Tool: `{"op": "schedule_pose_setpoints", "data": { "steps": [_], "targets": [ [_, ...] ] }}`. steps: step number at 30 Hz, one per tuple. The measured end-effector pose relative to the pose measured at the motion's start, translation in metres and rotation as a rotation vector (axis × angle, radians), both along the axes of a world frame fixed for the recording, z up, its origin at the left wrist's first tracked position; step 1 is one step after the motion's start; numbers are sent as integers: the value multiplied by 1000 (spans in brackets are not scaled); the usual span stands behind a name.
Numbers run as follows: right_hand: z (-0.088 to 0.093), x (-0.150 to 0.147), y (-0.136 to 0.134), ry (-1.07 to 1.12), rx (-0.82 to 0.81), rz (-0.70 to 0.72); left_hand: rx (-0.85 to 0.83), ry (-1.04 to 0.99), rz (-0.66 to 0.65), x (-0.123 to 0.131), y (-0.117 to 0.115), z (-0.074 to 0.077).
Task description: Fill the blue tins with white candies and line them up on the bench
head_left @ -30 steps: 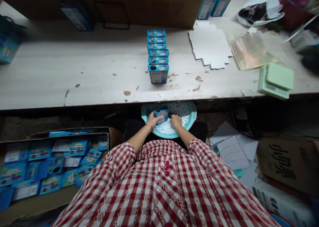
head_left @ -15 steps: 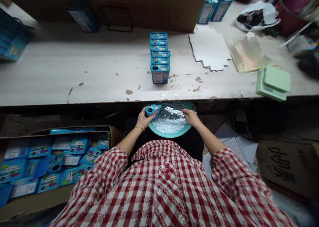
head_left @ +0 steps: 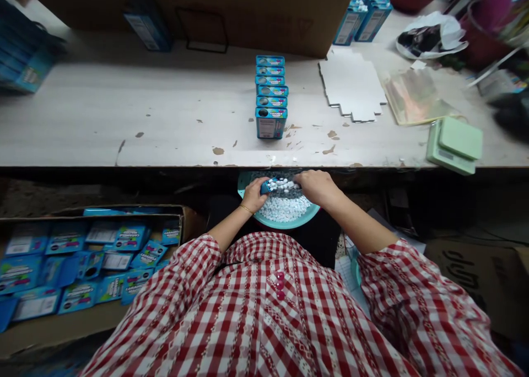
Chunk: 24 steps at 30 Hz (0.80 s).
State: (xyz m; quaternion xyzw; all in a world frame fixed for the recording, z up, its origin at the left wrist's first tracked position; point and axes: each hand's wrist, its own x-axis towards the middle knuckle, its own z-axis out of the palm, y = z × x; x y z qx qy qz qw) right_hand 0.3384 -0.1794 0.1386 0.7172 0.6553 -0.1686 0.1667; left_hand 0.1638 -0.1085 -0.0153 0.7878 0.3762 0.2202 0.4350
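Observation:
A teal bowl (head_left: 248, 211) full of small white pieces (head_left: 285, 207) rests on my lap, partly under the table edge. My left hand (head_left: 253, 195) is closed around a small blue box (head_left: 266, 187), held low over the pieces with several of them heaped at its mouth. My right hand (head_left: 316, 187) lies curled over the pieces at the bowl's right side, close to the box; I cannot make out what is under its fingers. On the table just beyond, a row of several upright blue boxes (head_left: 270, 120) stands in a line.
A worn white table (head_left: 124, 123) spans the view. It carries flat white card blanks (head_left: 351, 87), a green scale (head_left: 454, 145), more blue boxes (head_left: 363, 16) and a large brown carton (head_left: 248, 7). At my left sits a cardboard box of blue packs (head_left: 82, 267).
My left hand lowered the blue box back down among the white pieces. My right hand slid inward from the bowl's right rim, pushing pieces toward the box.

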Motion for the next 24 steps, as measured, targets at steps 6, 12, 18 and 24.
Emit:
{"op": "schedule_pose_setpoints", "data": {
  "steps": [6,12,18,24],
  "targets": [
    [20,-20,2,-24,47,81,-44,-6,32,4,0,-4],
    [-12,23,-24,-57,32,-106,-290,-158,201,-3,3,-11],
    [-125,1,-27,178,-95,-356,-700,-155,409,5,-1,-35],
    [-169,-28,-10,336,6,-460,-711,-306,299,1,-8,-35]
  ]
}}
